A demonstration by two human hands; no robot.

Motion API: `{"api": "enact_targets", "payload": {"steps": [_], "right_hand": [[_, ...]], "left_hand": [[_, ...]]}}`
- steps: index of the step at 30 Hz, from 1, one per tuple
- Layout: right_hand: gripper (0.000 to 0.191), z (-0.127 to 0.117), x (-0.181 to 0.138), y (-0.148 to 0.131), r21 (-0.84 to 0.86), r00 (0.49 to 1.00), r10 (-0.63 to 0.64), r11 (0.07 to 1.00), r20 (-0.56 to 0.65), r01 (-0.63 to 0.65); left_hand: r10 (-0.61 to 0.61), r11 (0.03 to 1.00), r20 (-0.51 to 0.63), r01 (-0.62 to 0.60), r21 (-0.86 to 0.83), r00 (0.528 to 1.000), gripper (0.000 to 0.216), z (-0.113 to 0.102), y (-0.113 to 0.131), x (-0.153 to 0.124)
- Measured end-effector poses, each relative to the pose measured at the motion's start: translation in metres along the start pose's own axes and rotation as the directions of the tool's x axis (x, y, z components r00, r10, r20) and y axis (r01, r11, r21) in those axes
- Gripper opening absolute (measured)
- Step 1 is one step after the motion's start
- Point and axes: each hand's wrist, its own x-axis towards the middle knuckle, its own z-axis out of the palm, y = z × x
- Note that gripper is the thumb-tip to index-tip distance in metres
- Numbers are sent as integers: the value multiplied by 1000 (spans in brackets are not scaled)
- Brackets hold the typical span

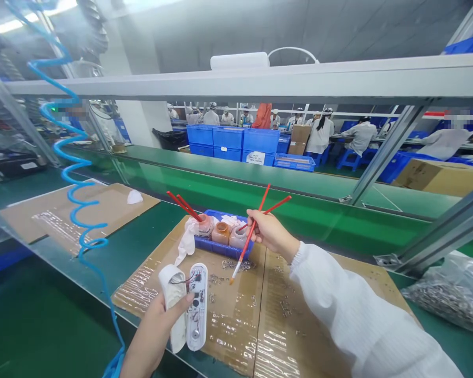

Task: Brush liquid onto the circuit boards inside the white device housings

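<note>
The left hand (152, 325) holds an opened white casing (177, 333) — thumb on the wired inner half (197, 315) — above cardboard (236, 320) strewn with small metal parts (286, 308). The right hand (274, 231) grips a red-handled brush (245, 248), bristles pointing down, just beside a blue tray (215, 248) of three jars (221, 233); a coiled blue hose (74, 195) hangs at the left.

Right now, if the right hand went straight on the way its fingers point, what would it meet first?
Probably the rightmost jar in the blue tray, or the red stick slanting into it; depth is unclear in this single view, so the right hand might pass above both.
</note>
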Motion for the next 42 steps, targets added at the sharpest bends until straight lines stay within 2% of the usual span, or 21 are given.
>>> {"api": "enact_targets", "payload": {"steps": [5, 12, 17, 20, 25, 29, 35, 39, 42], "right_hand": [[29, -6, -14, -9, 61, 999, 17, 998, -34, -15], [28, -25, -22, -20, 169, 994, 27, 986, -101, -10], [28, -29, -26, -20, 200, 993, 28, 980, -113, -5], [28, -28, -32, -16, 177, 997, 29, 984, -78, -14], [30, -32, -40, -16, 34, 996, 60, 998, -61, -58], [31, -37, -45, -20, 52, 992, 80, 996, -100, -75], [32, -39, -46, -16, 50, 993, 66, 997, -94, -61], [33, -56, -60, -27, 22, 989, 16, 1000, -146, -13], [38, -64, -80, -40, -3, 992, -65, 998, -105, 65]], "left_hand": [[17, 1000, 28, -17, -6, 999, 44, 0, -3, 2], [25, 1000, 13, -25, 2, 1000, 49, 6, -1, 1], [37, 999, 16, -37, -25, 999, 46, 6, -3, 0], [89, 994, 35, -87, -60, 995, 43, 7, -7, 0], [144, 982, 19, -141, -127, 989, 48, 9, -9, 0], [144, 975, 15, -140, -170, 989, 50, 13, -6, -4], [150, 975, 45, -140, -170, 988, 51, 19, -9, -1], [171, 978, 62, -162, -133, 983, 51, 22, -7, -2], [194, 979, 37, -191, -78, 980, 51, 26, -1, -3]]}}
